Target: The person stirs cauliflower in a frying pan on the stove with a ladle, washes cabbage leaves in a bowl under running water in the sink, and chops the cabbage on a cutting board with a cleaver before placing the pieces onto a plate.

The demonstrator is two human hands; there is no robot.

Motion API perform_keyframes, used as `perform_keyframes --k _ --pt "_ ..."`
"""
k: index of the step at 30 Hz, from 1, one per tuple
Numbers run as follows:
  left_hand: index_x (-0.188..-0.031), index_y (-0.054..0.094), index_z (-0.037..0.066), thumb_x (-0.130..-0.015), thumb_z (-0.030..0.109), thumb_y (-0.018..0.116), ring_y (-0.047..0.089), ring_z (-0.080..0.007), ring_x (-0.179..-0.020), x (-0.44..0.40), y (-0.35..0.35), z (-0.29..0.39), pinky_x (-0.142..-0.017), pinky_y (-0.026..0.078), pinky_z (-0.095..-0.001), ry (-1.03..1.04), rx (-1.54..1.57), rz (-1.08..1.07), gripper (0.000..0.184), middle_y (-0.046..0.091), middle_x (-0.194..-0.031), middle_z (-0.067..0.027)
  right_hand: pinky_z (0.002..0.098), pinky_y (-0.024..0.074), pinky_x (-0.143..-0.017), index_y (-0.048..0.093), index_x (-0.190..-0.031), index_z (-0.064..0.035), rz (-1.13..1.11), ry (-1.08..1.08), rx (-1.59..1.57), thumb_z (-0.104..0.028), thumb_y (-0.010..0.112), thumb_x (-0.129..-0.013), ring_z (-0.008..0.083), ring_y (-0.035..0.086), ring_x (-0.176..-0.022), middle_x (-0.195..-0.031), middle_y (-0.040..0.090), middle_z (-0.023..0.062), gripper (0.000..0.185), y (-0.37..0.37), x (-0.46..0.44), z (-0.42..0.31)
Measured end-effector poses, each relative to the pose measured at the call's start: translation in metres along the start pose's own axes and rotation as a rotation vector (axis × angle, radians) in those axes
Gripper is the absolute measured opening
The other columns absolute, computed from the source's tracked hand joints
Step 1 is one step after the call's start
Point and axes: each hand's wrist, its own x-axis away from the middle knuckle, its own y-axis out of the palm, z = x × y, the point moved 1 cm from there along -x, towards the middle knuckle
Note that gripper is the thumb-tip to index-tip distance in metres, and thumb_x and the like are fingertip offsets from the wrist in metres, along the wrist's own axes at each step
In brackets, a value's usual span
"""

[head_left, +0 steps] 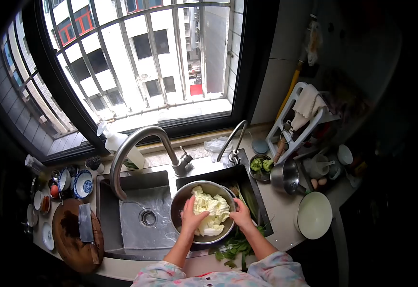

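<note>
Loosely curved, the left hand (193,219) lies inside the metal bowl (176,210), thumb spread well away from the fingers, touching the pale cabbage leaves (212,210) without closing on them. At the bowl's right rim the right hand (242,216) is half bent, thumb turned inward; whether it clamps the rim, I cannot tell from here. The leaves lie heaped in the bowl, which stands over the right basin (237,176).

With 2 hands on the job, I'd let the right steady the rim and the left lift leaves gently from underneath; squeezing would probably bruise them. Keeping the heap toward the middle should stop pieces slipping over the edge.

Beside this, the left basin (131,215) is wet, with the large curved faucet (144,130) arching over it. Leafy greens (235,248) spill across the front edge of the sink, near the right forearm. On the counter to the left, a cleaver (86,223) lies on a round chopping board (65,248). To the right sit broccoli (261,165), a saucepan (284,177), a pale, wide bowl (314,215) and 2 eggs (314,183). Daylight pours through the barred window (151,45); the room's edges fall dark.
</note>
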Motion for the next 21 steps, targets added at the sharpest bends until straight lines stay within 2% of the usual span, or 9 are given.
perform_keyframes --k 2,4,10,12,14,16,18,20,21 --pt "-0.128 0.042 0.011 -0.06 0.016 0.068 0.041 -0.0321 -0.117 -0.007 0.025 -0.005 -0.097 0.032 -0.0355 0.03 0.015 -0.011 0.073 0.042 -0.128 -0.0176 0.0255 0.0454 -0.061 0.042 -0.122 -0.0012 0.035 0.09 0.021 0.01 0.052 -0.059 0.0152 0.059 -0.075 -0.087 0.061 0.0096 0.064 -0.021 -0.005 0.0" --pt "-0.127 0.042 0.012 -0.062 0.011 0.064 0.046 -0.031 -0.112 -0.011 0.047 -0.014 -0.095 0.036 -0.035 -0.107 0.052 -0.061 0.068 0.046 -0.124 -0.0164 0.0274 0.0457 -0.061 0.042 -0.123 -0.0028 0.09 0.167 0.046 0.011 0.05 -0.057 0.0182 0.059 -0.075 -0.088 0.061 0.0112 0.068 -0.036 -0.014 0.016" --pt "-0.124 0.044 0.007 -0.064 0.011 0.061 0.048 -0.0324 -0.11 -0.017 0.089 -0.078 -0.093 0.038 -0.0361 -0.263 -0.004 -0.026 0.062 0.051 -0.118 -0.0188 0.0315 0.0465 -0.066 0.041 -0.125 -0.0034 0.102 0.29 0.098 0.012 0.05 -0.056 0.0224 0.058 -0.088 -0.096 0.06 0.0152 0.071 -0.037 -0.046 0.083" --pt "-0.124 0.043 0.005 -0.063 0.012 0.062 0.048 -0.0332 -0.109 -0.019 0.091 -0.083 -0.093 0.038 -0.0363 -0.301 -0.016 -0.021 0.064 0.051 -0.117 -0.0198 0.0311 0.0448 -0.075 0.045 -0.123 -0.0041 0.084 0.124 0.203 0.008 0.051 -0.06 0.0276 0.057 -0.093 -0.103 0.059 0.0156 0.064 -0.032 -0.064 0.12" --pt "-0.124 0.041 0.004 -0.062 0.014 0.063 0.049 -0.0339 -0.108 -0.022 0.089 -0.083 -0.093 0.038 -0.0366 -0.305 -0.035 -0.008 0.066 0.051 -0.116 -0.0208 0.0316 0.0435 -0.079 0.045 -0.122 -0.0026 -0.012 0.133 0.529 0.001 0.051 -0.067 0.0293 0.057 -0.091 -0.104 0.057 0.0157 0.056 -0.027 -0.057 0.049" --pt "-0.127 0.037 0.003 -0.062 0.02 0.068 0.043 -0.0336 -0.115 -0.026 0.088 -0.089 -0.097 0.034 -0.0357 -0.305 -0.063 -0.066 0.075 0.043 -0.124 -0.0215 0.0339 0.0433 -0.08 0.044 -0.123 -0.0005 0.105 -0.154 0.987 -0.005 0.049 -0.073 0.0296 0.056 -0.09 -0.102 0.057 0.0174 0.05 -0.026 -0.07 0.034" --pt "-0.128 0.035 0.003 -0.061 0.023 0.07 0.038 -0.0333 -0.119 -0.027 0.094 -0.105 -0.1 0.032 -0.035 -0.253 -0.121 -0.065 0.078 0.037 -0.129 -0.0215 0.0366 0.0411 -0.085 0.047 -0.119 -0.0001 0.33 -0.31 0.468 -0.007 0.05 -0.076 0.0316 0.052 -0.098 -0.105 0.055 0.0205 0.044 -0.02 -0.087 -0.013" --pt "-0.129 0.033 0.002 -0.061 0.025 0.072 0.034 -0.0333 -0.122 -0.027 0.095 -0.116 -0.101 0.029 -0.0345 -0.216 -0.108 -0.086 0.081 0.032 -0.132 -0.0213 0.0391 0.0405 -0.086 0.045 -0.12 0.0025 0.367 -0.321 0.339 -0.007 0.048 -0.078 0.0335 0.051 -0.098 -0.109 0.053 0.0224 0.043 -0.02 -0.109 -0.054" --pt "-0.13 0.032 0.002 -0.061 0.026 0.072 0.032 -0.0333 -0.123 -0.027 0.095 -0.12 -0.102 0.028 -0.0342 -0.193 -0.102 -0.096 0.083 0.03 -0.133 -0.0211 0.0384 0.0402 -0.087 0.045 -0.121 0.0018 0.406 -0.45 0.451 -0.009 0.049 -0.078 0.0331 0.051 -0.098 -0.108 0.054 0.0214 0.045 -0.02 -0.129 -0.046"
